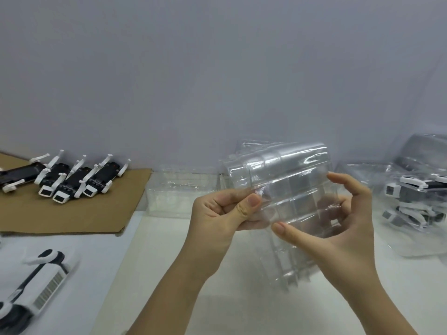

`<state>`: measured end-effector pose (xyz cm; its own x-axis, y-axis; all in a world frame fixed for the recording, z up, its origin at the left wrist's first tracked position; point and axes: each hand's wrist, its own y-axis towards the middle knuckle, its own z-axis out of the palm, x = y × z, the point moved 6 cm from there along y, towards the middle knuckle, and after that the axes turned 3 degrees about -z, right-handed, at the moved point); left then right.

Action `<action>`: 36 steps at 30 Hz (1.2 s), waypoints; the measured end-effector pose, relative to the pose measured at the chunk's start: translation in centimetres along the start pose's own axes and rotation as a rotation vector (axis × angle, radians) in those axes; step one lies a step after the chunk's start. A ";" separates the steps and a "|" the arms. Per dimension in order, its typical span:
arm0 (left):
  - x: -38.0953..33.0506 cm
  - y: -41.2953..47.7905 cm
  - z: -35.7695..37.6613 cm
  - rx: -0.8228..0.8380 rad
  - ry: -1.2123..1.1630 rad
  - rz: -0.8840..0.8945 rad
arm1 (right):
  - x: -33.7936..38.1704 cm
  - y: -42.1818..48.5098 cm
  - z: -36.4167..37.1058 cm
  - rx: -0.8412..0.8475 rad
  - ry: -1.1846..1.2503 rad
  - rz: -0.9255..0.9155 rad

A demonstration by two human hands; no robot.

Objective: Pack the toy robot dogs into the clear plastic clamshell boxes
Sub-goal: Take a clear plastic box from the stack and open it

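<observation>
While both hands [217, 213] [348, 213] grip it, the clamshell box [290, 177] seems open.

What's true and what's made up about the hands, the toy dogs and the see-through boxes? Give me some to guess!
1. The left hand and the right hand both hold a clear clamshell box. True.
2. The toy robot dogs on the cardboard are red. False: they are black and white.
3. A dog sits inside the held box. False: it is empty.
4. Packed boxes with dogs inside lie at the right. True.
</observation>
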<state>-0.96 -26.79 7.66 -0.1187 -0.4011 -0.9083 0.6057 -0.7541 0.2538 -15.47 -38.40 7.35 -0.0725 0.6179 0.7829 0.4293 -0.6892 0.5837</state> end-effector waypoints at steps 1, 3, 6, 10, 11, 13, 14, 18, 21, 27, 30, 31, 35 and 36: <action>-0.1 -0.1 0.0 0.016 -0.005 0.009 | 0.0 0.0 0.0 0.010 0.008 0.004; -0.4 -0.2 0.0 0.034 -0.013 0.025 | -0.1 0.1 0.0 0.024 0.020 0.012; -0.6 -0.2 0.0 0.046 -0.003 0.042 | 0.0 0.3 -0.4 0.022 0.026 0.000; -0.5 -0.1 -0.4 0.029 -0.019 0.030 | 0.0 0.9 -1.5 -0.014 0.047 -0.001; -0.3 0.0 -0.5 0.027 -0.024 0.022 | 0.0 1.0 -1.7 -0.022 0.050 0.005; -0.2 0.1 -0.5 0.021 -0.034 0.001 | 0.2 0.9 -1.7 -0.012 0.025 0.008; -0.1 0.1 -0.4 0.016 -0.045 -0.004 | 0.3 0.6 -1.3 0.007 0.003 0.002; 0.6 0.1 0.4 0.084 -0.138 -0.029 | 0.1 -0.6 0.7 0.115 -0.026 0.061; 0.8 0.1 0.5 0.141 -0.191 -0.056 | -0.2 -0.8 0.9 0.144 -0.026 0.111; 1.3 0.1 0.8 0.254 -0.225 -0.099 | 0.0 -0.5 0.3 0.130 0.043 0.150; 1.2 0.0 0.9 0.280 -0.237 -0.116 | 0.1 -0.4 0.6 0.145 0.100 0.155; 1.2 0.0 0.7 0.265 -0.242 -0.120 | 0.1 -0.3 0.6 0.145 0.112 0.158; 0.6 0.0 0.1 0.126 -0.102 -0.022 | 0.2 -0.3 0.5 0.126 0.070 0.162; 0.3 -0.1 0.1 0.095 -0.053 0.010 | 0.3 -0.4 0.5 0.120 0.045 0.161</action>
<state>-1.13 -26.87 7.41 -0.1561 -0.4341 -0.8872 0.5298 -0.7949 0.2958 -15.26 -37.78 7.20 -0.0334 0.4839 0.8745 0.5424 -0.7261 0.4225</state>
